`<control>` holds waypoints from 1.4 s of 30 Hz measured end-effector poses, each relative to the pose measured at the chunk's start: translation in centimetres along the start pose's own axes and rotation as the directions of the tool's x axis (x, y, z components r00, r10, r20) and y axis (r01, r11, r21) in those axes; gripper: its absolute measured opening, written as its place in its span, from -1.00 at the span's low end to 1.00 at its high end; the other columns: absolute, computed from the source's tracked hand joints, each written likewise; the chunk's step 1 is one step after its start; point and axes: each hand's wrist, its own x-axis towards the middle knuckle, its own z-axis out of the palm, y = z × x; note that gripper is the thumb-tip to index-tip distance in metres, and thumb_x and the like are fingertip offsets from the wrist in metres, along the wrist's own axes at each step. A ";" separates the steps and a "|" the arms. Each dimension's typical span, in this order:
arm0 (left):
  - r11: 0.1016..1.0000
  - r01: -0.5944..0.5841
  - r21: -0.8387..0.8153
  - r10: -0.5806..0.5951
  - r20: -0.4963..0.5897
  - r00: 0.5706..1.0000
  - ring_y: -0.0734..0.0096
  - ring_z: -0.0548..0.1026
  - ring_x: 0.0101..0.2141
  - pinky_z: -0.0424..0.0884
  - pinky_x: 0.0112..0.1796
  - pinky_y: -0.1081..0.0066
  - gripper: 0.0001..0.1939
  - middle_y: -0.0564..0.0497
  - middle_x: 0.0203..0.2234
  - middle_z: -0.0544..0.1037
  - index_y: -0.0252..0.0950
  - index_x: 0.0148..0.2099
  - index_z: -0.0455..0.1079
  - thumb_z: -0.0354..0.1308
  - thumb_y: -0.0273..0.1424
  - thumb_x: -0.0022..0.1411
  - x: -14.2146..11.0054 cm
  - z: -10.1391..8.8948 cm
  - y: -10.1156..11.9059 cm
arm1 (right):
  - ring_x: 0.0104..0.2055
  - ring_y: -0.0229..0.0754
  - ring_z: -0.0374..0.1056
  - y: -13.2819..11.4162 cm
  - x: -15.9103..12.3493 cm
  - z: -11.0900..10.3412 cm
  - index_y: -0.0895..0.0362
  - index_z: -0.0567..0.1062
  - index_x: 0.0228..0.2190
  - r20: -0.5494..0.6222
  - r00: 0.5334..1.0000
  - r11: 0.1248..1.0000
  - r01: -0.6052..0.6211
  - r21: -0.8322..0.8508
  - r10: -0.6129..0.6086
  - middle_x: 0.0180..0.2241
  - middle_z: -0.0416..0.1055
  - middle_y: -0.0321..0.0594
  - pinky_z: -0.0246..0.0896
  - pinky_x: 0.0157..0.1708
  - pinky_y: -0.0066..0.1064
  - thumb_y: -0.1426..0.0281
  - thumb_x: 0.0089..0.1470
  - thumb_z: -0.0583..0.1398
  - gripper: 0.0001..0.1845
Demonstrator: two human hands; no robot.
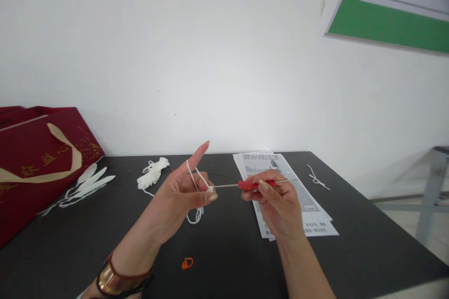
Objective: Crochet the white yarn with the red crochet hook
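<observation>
My left hand (187,191) pinches a small piece of white crochet work (211,189) between thumb and fingers. Its index finger points up, with white yarn (191,173) looped around it. In my right hand (277,198) is a crochet hook (245,185) with a red grip and a thin metal shaft, held level. The hook's tip meets the white work at my left fingertips; the stitch there is too small to make out. Below the left hand hangs a loop of yarn (196,216). Behind that hand lies a bundle of white yarn (153,173).
An orange stitch marker (187,263) lies near the front of the black table (224,252). Printed sheets (291,187) are under and behind my right hand. White crocheted leaf shapes (87,187) lie beside a dark red bag (42,149) at left. A short knotted yarn piece (317,179) is at right.
</observation>
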 end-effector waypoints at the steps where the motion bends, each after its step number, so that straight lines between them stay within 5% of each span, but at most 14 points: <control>1: 1.000 -0.023 0.002 0.023 -0.012 1.000 0.52 0.32 -0.48 0.18 -0.42 0.48 -0.10 0.17 -0.59 0.33 0.01 0.27 0.02 0.27 -0.64 -0.03 0.0 0.2 0.0 | -0.52 -0.22 0.49 0.2 0.0 0.0 0.16 0.52 -0.45 0.003 1.000 1.000 -0.021 0.010 0.021 -0.43 0.57 -0.17 0.45 -0.48 -0.45 0.40 -0.05 0.30 -0.92; 6: 0.985 -0.173 0.012 0.173 -0.081 0.982 0.50 0.35 -0.49 0.21 -0.45 0.50 -0.06 0.20 -0.61 0.29 0.04 0.30 -0.08 0.26 -0.61 -0.01 0.1 1.0 -0.5 | -0.54 -0.26 0.48 1.3 0.1 0.5 0.17 0.52 -0.43 -0.027 0.997 0.997 -0.074 0.038 0.075 -0.49 0.57 -0.17 0.43 -0.50 -0.51 0.37 0.02 0.25 -0.90; 12: 0.973 -0.221 0.071 0.229 -0.138 0.964 0.52 0.37 -0.48 0.26 -0.41 0.51 0.00 0.22 -0.60 0.32 0.13 0.30 -0.19 0.26 -0.61 -0.01 0.1 1.6 -0.6 | -0.57 -0.29 0.45 1.5 -0.2 1.0 0.18 0.52 -0.38 -0.059 0.997 0.998 -0.054 0.042 0.057 -0.52 0.56 -0.19 0.40 -0.53 -0.53 0.35 0.07 0.21 -0.86; 18: 0.931 -0.306 0.198 0.345 -0.209 0.915 0.45 0.38 -0.43 0.30 -0.37 0.46 0.05 0.18 -0.61 0.39 0.05 0.32 -0.24 0.27 -0.61 -0.04 0.3 2.1 -1.2 | -0.62 -0.29 0.42 1.3 -0.3 1.0 0.19 0.51 -0.41 -0.143 0.989 0.999 0.031 -0.044 -0.037 -0.59 0.53 -0.22 0.38 -0.59 -0.52 0.35 0.08 0.20 -0.85; 28: 0.967 -0.232 0.108 0.243 -0.101 0.965 0.44 0.36 -0.46 0.26 -0.44 0.47 -0.01 0.17 -0.60 0.36 0.05 0.32 -0.19 0.27 -0.57 -0.01 0.3 1.7 -1.4 | -0.70 -0.33 0.37 1.4 0.5 0.7 0.20 0.45 -0.48 -0.096 0.980 0.975 -0.158 0.153 0.174 -0.63 0.51 -0.23 0.32 -0.66 -0.60 0.31 0.01 0.25 -0.81; 35: 0.977 -0.203 0.067 0.212 -0.159 0.964 0.46 0.34 -0.41 0.25 -0.42 0.49 -0.31 0.13 -0.56 0.31 -0.12 0.17 0.25 0.29 -0.54 -0.02 0.4 1.8 -1.7 | -0.69 -0.34 0.37 1.4 0.6 0.4 0.20 0.47 -0.45 -0.125 0.976 0.973 -0.153 0.172 0.176 -0.64 0.50 -0.25 0.33 -0.65 -0.60 0.31 -0.01 0.27 -0.81; 42: 0.949 -0.255 0.186 0.285 -0.161 0.945 0.47 0.35 -0.38 0.28 -0.31 0.46 -0.30 0.15 -0.55 0.32 -0.14 0.21 0.18 0.27 -0.53 0.02 0.5 1.5 -1.9 | -0.68 -0.34 0.35 1.2 0.8 0.1 0.21 0.47 -0.46 -0.124 0.980 0.981 -0.138 0.134 0.155 -0.64 0.48 -0.26 0.35 -0.62 -0.55 0.33 0.05 0.22 -0.82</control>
